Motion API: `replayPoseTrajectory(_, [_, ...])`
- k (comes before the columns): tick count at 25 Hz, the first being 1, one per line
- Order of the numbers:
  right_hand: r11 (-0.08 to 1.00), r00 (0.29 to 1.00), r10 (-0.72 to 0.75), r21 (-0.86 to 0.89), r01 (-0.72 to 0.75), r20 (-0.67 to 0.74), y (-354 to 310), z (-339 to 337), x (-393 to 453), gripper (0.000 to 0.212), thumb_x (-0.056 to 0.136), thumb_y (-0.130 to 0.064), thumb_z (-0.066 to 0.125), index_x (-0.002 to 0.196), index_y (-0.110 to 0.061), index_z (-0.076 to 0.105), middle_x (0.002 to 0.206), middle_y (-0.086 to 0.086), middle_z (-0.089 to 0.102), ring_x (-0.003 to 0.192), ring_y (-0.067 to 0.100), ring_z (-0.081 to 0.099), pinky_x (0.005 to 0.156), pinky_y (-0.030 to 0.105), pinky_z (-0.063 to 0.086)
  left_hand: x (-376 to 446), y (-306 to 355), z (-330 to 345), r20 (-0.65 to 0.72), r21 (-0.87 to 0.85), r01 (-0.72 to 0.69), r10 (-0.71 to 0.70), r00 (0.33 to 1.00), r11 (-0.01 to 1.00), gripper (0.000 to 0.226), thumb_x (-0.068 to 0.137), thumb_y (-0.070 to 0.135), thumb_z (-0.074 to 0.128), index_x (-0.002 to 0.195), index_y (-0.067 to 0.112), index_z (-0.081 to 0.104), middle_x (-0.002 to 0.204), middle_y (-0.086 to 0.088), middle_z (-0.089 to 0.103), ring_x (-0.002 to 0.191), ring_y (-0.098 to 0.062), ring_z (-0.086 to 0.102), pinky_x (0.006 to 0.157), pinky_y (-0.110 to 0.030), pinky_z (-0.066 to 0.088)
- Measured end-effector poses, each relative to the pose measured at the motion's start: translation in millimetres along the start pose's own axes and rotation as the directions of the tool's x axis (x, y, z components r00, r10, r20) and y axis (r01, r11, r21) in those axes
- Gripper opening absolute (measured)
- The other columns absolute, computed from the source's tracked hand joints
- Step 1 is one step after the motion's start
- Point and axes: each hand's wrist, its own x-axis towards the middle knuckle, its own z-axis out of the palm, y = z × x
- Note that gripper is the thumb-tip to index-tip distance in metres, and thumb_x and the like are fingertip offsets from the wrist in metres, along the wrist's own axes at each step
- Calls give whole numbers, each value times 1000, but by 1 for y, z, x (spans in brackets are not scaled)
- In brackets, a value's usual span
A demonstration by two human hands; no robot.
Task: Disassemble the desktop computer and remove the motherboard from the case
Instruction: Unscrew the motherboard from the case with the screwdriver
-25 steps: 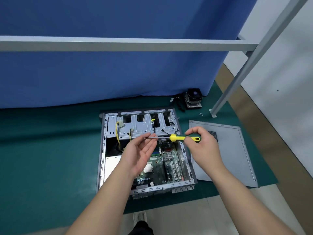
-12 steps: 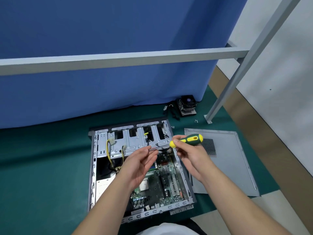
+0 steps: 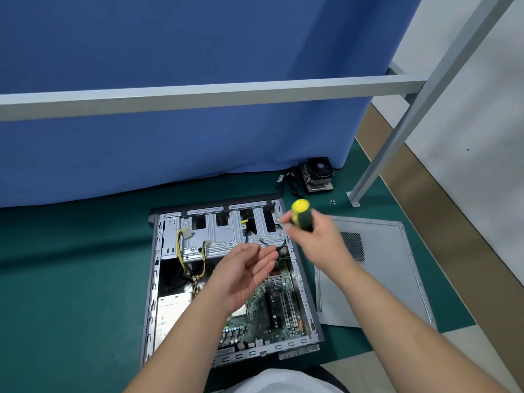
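The computer case point(image 3: 307, 310) lies open on its side on a green mat point(image 3: 71, 279), and the motherboard point(image 3: 272, 304) sits inside it, in the right-hand half, flat against the case floor. Yellow and black cables point(image 3: 181, 251) run down the left part of the case toward a grey power supply point(image 3: 170, 316) in the lower left corner. A metal drive cage point(image 3: 226, 236) fills the far end.

Above the motherboard, the left hand point(image 3: 243, 273) hovers palm up with its fingers straight and relaxed, holding nothing. The right hand point(image 3: 320, 242) is just beyond it, over the case's far right corner, with its fingers wrapped around the handle of a yellow and dark green screwdriver point(image 3: 302, 215); the yellow butt end points up and the shaft is hidden or blurred.

To the right of the case, the grey side panel point(image 3: 377, 279) lies flat on the mat. Farther back, a cooler fan point(image 3: 317, 177) rests near a blue curtain point(image 3: 170, 123) and a grey metal frame point(image 3: 198, 95).
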Motion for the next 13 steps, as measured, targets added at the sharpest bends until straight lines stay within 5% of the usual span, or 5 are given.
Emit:
replayPoseTrajectory(3, [952,994,-78,-291,96,72,13,19,-10,13,84,-16,79,90,-26,74,91,-10,66,86,4,64,74,18,49,-1,-2,6,4,-2,11,-11,1000,1000,4,92,13,70,88,11,71,110,-17,75,97,-26,75,81,-38,61])
replayPoseTrajectory(9, [981,996,-89,-176,84,-16,25,33,-18,15,81,-20,86,93,-23,77,92,-11,64,88,7,66,78,22,54,-1,-6,13,-16,-52,51,-52,999,997,15,94,10,68,89,7,82,99,-17,75,84,-24,74,74,-37,61])
replayPoseTrajectory(13, [955,988,-156,-255,152,5,31,31,-20,11,84,-16,83,92,-19,77,92,-11,65,86,8,65,76,28,55,0,-8,14,-47,-24,72,-74,996,997,21,92,13,72,109,2,74,95,-14,73,82,-22,72,76,-37,61])
